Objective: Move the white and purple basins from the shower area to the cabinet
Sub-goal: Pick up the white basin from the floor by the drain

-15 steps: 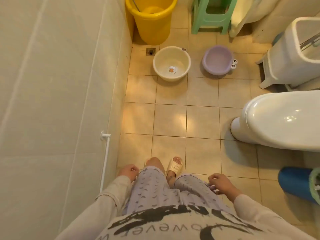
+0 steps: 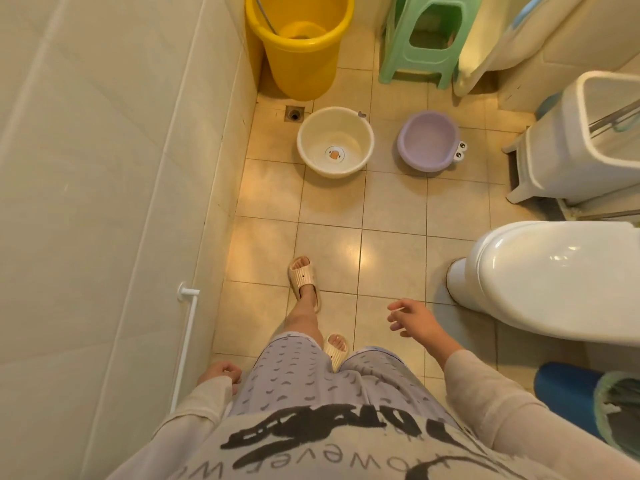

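A white basin (image 2: 335, 142) with a small duck picture in its bottom stands on the tiled floor near the drain. To its right sits a purple basin (image 2: 428, 141) with two cartoon eyes on its rim. Both are upright and hold nothing. My right hand (image 2: 412, 318) hangs over the floor in front of me, fingers apart, holding nothing, well short of the basins. My left hand (image 2: 221, 372) is curled by my hip at the left wall, with nothing in it. One slippered foot (image 2: 304, 280) is stepped forward.
A yellow bucket (image 2: 299, 46) and a green stool (image 2: 424, 39) stand behind the basins. A white bin (image 2: 581, 143) and the toilet (image 2: 554, 275) fill the right side. The tiled wall (image 2: 104, 202) with a white pipe (image 2: 185, 344) runs along the left. A blue roll (image 2: 568, 393) lies at the lower right.
I have stepped toward the basins with one foot forward. My right hand has lifted off my thigh and opened. The left hand stays by my hip.
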`<action>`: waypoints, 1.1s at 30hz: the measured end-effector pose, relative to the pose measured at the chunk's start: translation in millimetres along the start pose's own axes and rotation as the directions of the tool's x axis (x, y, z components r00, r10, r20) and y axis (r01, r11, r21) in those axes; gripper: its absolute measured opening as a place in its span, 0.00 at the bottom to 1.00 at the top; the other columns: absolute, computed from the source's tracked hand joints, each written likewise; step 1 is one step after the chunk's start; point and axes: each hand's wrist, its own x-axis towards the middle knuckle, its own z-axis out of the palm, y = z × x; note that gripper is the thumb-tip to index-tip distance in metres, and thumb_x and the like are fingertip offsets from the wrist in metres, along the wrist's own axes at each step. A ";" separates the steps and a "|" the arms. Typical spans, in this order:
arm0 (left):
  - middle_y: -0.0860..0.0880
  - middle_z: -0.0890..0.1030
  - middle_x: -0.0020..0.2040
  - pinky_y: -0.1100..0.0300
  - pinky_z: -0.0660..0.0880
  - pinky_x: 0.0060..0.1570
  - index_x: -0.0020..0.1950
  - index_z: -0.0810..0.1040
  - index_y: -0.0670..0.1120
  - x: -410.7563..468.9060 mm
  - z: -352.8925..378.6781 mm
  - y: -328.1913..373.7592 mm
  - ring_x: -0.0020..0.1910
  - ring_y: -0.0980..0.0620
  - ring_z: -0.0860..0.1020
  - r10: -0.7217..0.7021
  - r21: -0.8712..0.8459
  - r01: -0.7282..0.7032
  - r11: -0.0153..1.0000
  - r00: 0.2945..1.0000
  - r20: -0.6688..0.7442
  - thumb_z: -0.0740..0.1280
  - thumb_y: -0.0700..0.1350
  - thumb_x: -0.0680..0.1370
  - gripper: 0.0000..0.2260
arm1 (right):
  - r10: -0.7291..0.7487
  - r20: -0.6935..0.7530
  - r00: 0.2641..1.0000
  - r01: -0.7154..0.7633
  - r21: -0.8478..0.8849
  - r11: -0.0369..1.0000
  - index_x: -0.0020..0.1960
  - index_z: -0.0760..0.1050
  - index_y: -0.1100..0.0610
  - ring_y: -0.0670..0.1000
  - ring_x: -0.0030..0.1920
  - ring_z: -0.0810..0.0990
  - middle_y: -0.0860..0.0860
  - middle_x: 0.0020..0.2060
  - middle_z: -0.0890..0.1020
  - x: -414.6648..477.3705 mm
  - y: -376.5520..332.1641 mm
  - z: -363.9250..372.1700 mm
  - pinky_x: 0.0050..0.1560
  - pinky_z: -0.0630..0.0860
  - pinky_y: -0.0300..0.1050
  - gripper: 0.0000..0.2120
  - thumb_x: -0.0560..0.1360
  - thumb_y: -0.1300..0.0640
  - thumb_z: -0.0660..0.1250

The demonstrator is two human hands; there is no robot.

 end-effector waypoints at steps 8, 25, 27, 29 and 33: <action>0.43 0.78 0.38 0.58 0.70 0.44 0.34 0.74 0.45 63.8 -20.8 134.3 0.36 0.47 0.74 0.074 0.190 -0.066 0.980 0.997 -0.032 0.60 0.35 0.76 0.12 | 0.161 -0.058 0.985 -0.157 0.062 0.986 0.56 0.74 0.62 0.53 0.40 0.77 0.56 0.44 0.80 38.4 -49.3 -28.6 0.37 0.71 0.43 0.11 0.76 0.64 0.58; 0.45 0.80 0.43 0.63 0.64 0.30 0.35 0.73 0.49 101.2 -43.6 390.8 0.30 0.51 0.74 0.272 0.308 -0.276 0.910 0.961 0.056 0.60 0.39 0.75 0.10 | 0.310 -0.101 0.946 -0.292 0.160 0.943 0.49 0.73 0.61 0.53 0.36 0.77 0.58 0.43 0.79 130.1 -156.6 -78.8 0.36 0.70 0.42 0.06 0.78 0.60 0.59; 0.44 0.79 0.43 0.63 0.65 0.31 0.35 0.73 0.48 106.4 -44.0 391.8 0.32 0.49 0.74 0.217 0.298 -0.217 0.930 0.976 0.032 0.60 0.38 0.75 0.10 | 0.279 -0.081 0.957 -0.267 0.136 0.954 0.50 0.73 0.61 0.53 0.37 0.77 0.57 0.43 0.79 150.7 -181.7 -87.8 0.37 0.71 0.43 0.07 0.78 0.60 0.58; 0.43 0.78 0.42 0.62 0.69 0.35 0.35 0.74 0.46 110.0 -46.0 390.8 0.34 0.47 0.73 0.149 0.285 -0.143 0.948 0.989 0.003 0.60 0.37 0.75 0.10 | 0.247 -0.064 0.967 -0.240 0.093 0.966 0.51 0.74 0.60 0.53 0.37 0.77 0.57 0.42 0.80 170.9 -209.2 -99.9 0.37 0.71 0.43 0.07 0.77 0.61 0.58; 0.42 0.77 0.41 0.48 0.75 0.51 0.35 0.74 0.42 116.8 -48.8 398.1 0.40 0.46 0.73 0.040 0.259 -0.034 0.965 0.999 -0.019 0.61 0.35 0.75 0.09 | 0.161 -0.040 0.986 -0.160 0.040 0.986 0.53 0.75 0.60 0.54 0.39 0.78 0.57 0.43 0.80 210.1 -266.8 -133.1 0.36 0.71 0.42 0.08 0.77 0.61 0.59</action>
